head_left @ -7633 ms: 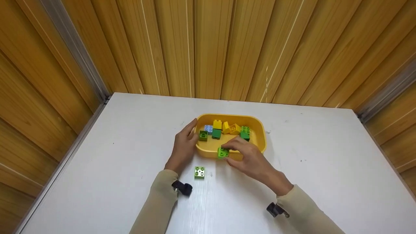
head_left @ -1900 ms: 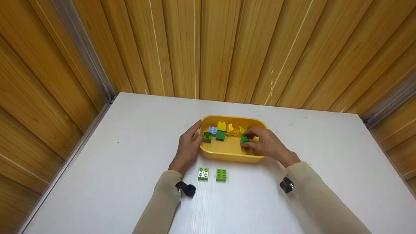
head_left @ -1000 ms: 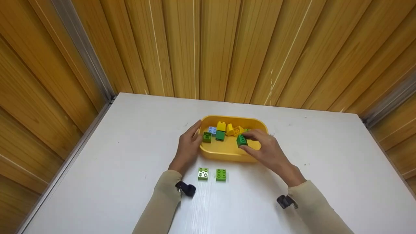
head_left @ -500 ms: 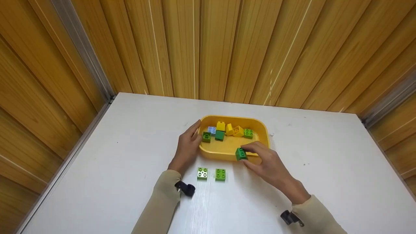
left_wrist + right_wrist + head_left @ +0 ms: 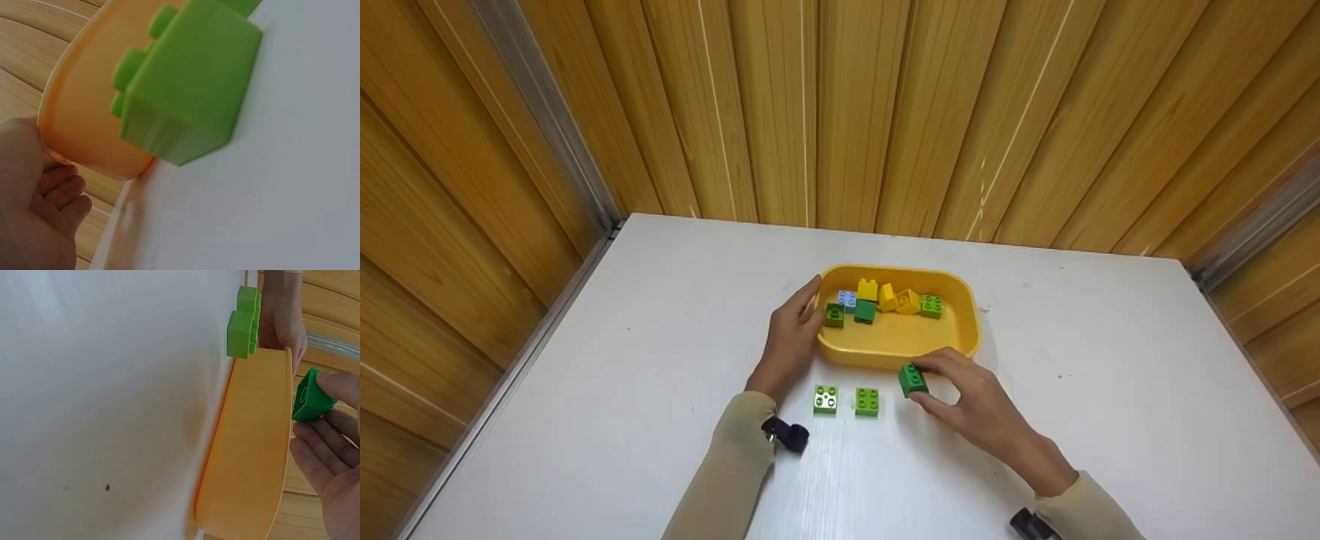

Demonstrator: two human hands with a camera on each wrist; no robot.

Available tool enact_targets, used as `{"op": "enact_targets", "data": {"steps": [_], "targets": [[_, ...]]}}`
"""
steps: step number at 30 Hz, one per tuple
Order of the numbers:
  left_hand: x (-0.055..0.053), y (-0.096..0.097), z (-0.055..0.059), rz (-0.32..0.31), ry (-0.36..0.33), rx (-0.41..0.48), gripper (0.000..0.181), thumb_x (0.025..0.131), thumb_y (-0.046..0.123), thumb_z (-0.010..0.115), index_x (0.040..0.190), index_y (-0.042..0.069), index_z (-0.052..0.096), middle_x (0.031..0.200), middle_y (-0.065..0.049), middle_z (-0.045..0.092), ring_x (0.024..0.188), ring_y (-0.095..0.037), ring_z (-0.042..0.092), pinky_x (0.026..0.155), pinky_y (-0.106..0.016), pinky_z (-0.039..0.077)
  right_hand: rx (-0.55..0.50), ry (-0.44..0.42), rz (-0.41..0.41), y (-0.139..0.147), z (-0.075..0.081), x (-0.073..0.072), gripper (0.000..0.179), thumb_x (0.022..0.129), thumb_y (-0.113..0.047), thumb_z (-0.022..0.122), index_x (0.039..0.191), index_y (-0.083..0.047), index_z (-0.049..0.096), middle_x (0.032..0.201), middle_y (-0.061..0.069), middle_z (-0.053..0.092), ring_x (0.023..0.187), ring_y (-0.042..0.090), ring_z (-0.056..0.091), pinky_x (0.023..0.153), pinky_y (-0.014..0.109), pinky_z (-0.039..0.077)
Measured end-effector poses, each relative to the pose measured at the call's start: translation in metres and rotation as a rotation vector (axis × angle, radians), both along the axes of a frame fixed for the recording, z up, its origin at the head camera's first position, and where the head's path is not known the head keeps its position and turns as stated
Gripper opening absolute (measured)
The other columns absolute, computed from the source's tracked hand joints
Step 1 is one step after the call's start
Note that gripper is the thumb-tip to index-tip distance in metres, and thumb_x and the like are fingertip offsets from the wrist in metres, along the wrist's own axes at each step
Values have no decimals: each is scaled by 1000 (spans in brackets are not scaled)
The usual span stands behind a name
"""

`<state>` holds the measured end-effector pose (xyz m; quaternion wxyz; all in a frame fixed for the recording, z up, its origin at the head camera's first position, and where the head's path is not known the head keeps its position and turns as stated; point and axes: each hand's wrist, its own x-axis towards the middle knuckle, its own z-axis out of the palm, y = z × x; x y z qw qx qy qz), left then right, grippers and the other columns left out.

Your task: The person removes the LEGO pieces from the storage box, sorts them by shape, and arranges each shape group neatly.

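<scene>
My right hand (image 5: 986, 409) pinches a dark green toy brick (image 5: 913, 379) between thumb and fingers, in front of the yellow tray (image 5: 900, 352). In the right wrist view the hollow underside of this green brick (image 5: 308, 396) shows. My left hand (image 5: 789, 337) grips the tray's left end, its fingers at the rim. In the left wrist view several fingers (image 5: 64, 194) curl below that rim. Two light green bricks lie studs up on the table before the tray: a left one (image 5: 825, 400) and a right one (image 5: 867, 402).
Inside the tray are a blue brick (image 5: 847, 300), a yellow brick (image 5: 868, 290), more yellow pieces (image 5: 907, 301), a dark green brick (image 5: 865, 312), an upturned green brick (image 5: 835, 315) and a light green brick (image 5: 931, 306). Wood-look panels (image 5: 847, 112) stand behind the white table (image 5: 585, 390).
My right hand has set a light green brick on the table, then lifted the dark green brick from the tray's right side and brought it over the front rim. My left hand stays at the tray.
</scene>
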<state>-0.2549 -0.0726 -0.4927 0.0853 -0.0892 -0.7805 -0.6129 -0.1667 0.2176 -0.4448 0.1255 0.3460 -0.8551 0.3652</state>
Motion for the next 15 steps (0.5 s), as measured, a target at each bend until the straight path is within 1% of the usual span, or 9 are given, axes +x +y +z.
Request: {"op": "enact_targets", "data": {"steps": [5, 7, 10, 12, 15], "targets": [[0, -1, 0, 0, -3, -3, 57, 107, 9, 54, 163, 8, 42, 167, -3, 41, 155, -19, 33, 123, -33, 34, -17, -23, 32, -1, -4, 2, 43, 85, -1, 89, 125, -2, 71, 119, -6, 70, 106, 14, 69, 90, 40, 63], [0, -1, 1, 3, -2, -5, 58, 106, 8, 53, 163, 8, 42, 168, -4, 40, 155, -19, 33, 124, -34, 34, -15, -41, 29, -1, -6, 3, 43, 86, -1, 88, 125, -2, 71, 119, -6, 70, 106, 13, 69, 90, 42, 63], [-1, -1, 1, 4, -1, -6, 58, 106, 6, 53, 163, 8, 42, 168, -4, 40, 155, -18, 33, 123, -34, 34, -6, -81, 20, -2, -8, 4, 43, 86, -1, 88, 126, -2, 71, 121, -6, 70, 109, 13, 69, 92, 42, 62], [-1, 0, 1, 4, 0, -6, 58, 106, 6, 53, 163, 7, 42, 168, -6, 40, 155, -19, 33, 123, -34, 34, 10, -104, 10, -2, -9, 6, 43, 87, -2, 87, 127, -2, 71, 123, -6, 70, 111, 13, 69, 95, 40, 62], [0, 0, 1, 2, -10, -3, 58, 107, 7, 53, 163, 8, 42, 168, -5, 40, 155, -17, 33, 123, -33, 34, 38, -125, 2, -2, -11, 7, 42, 89, -5, 87, 127, -3, 70, 123, -5, 70, 112, 13, 68, 97, 37, 60]]}}
